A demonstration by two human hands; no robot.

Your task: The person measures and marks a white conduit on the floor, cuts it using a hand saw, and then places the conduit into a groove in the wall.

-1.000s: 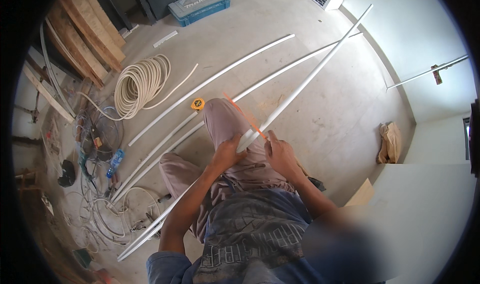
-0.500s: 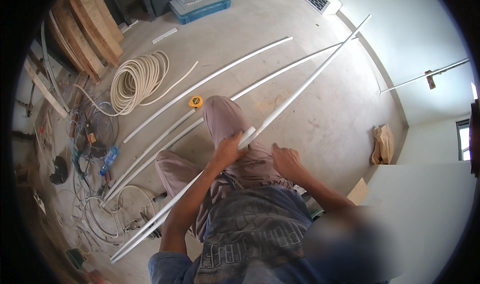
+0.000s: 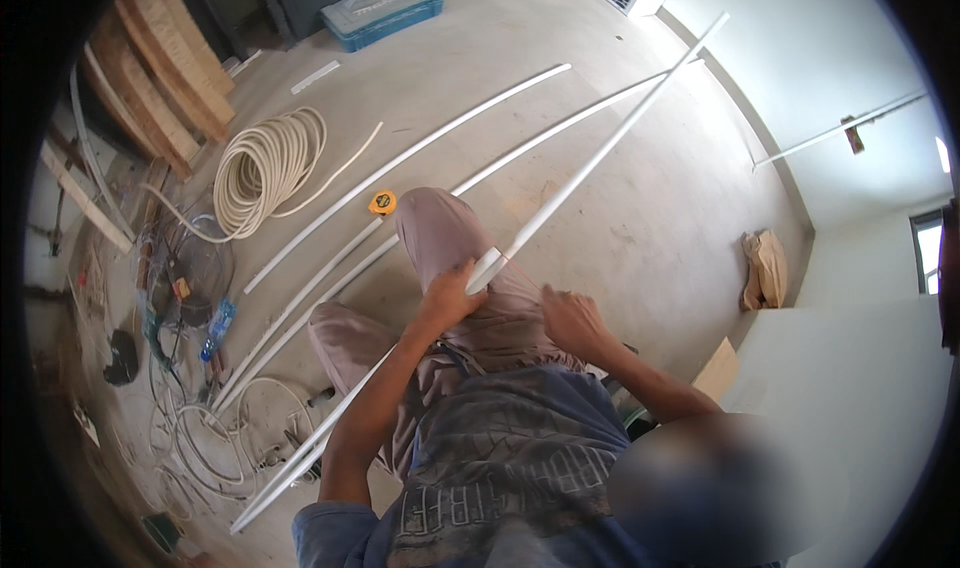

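Note:
My left hand (image 3: 450, 296) is closed round white plastic lengths (image 3: 484, 270) held over my raised leg (image 3: 440, 223); one long piece slants away to the upper right, others run back under my left arm. My right hand (image 3: 570, 318) is closed on a thin orange blade-like strip (image 3: 520, 268), faint with motion blur, which crosses the white piece. A yellow tape measure (image 3: 382, 203) lies beside my knee, near further white lengths (image 3: 400, 158) on the floor.
At left are a coil of cream hose (image 3: 265, 173), a water bottle (image 3: 218, 330), tangled cables (image 3: 200, 438) and leaning boards (image 3: 170, 78). A blue toolcase (image 3: 382, 18) sits at the back; a brown paper bag (image 3: 762, 268) lies at right by the wall (image 3: 860, 198).
My right hand has moved a little down and right with the orange strip, which was plainer earlier and is now blurred. My left hand keeps its hold on the white lengths.

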